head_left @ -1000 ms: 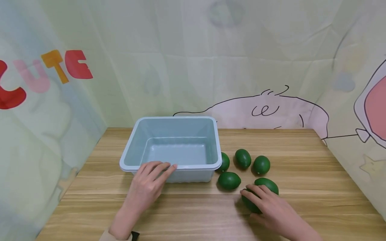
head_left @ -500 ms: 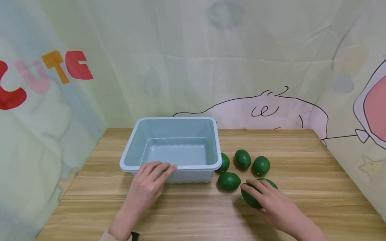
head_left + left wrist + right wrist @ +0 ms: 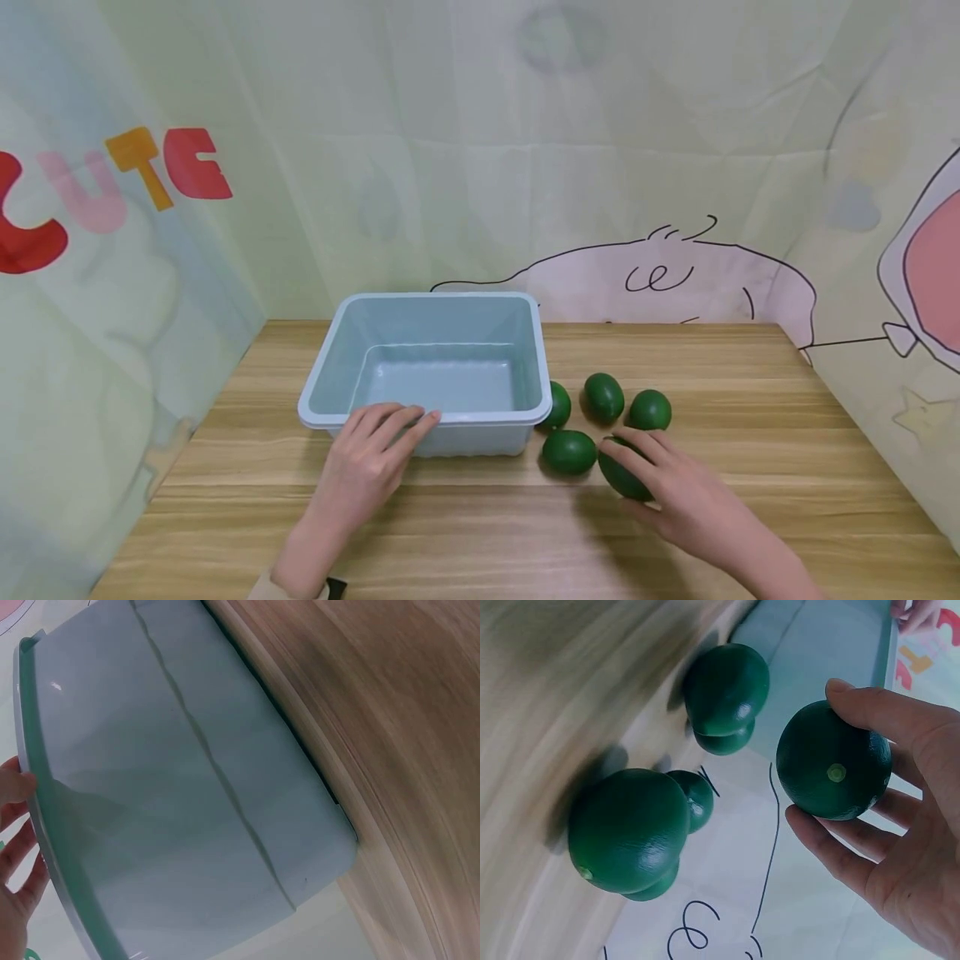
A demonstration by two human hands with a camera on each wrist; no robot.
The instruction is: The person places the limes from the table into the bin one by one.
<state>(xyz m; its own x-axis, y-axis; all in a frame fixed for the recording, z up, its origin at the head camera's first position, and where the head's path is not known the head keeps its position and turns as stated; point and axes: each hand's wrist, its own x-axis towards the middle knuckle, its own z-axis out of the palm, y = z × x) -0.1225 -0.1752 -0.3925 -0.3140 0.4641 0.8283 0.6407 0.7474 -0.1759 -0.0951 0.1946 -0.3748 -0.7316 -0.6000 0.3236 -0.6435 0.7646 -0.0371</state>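
My right hand [image 3: 686, 500] holds a dark green lime [image 3: 622, 471] above the table. In the right wrist view the thumb lies on one side of this lime [image 3: 832, 765] and the fingertips on the other, with its pale stem end facing the camera. Close to its left in the head view lies another lime [image 3: 568, 452]. At the front rim of a light blue plastic bin [image 3: 450, 433], my left hand [image 3: 371, 454] grips the edge. The left wrist view shows a thumb at the rim of the bin [image 3: 187, 787] and fingers beyond it.
Behind the held lime stand a lime [image 3: 603, 397] and a second lime [image 3: 650, 411]; a third lime [image 3: 557, 406] is partly hidden by the bin's right side. The wooden table [image 3: 480, 533] ends at a printed curtain [image 3: 480, 167].
My right hand has risen slightly and moved forward with the lime, now covering another lime that showed behind it earlier. My left hand and the bin have stayed put.
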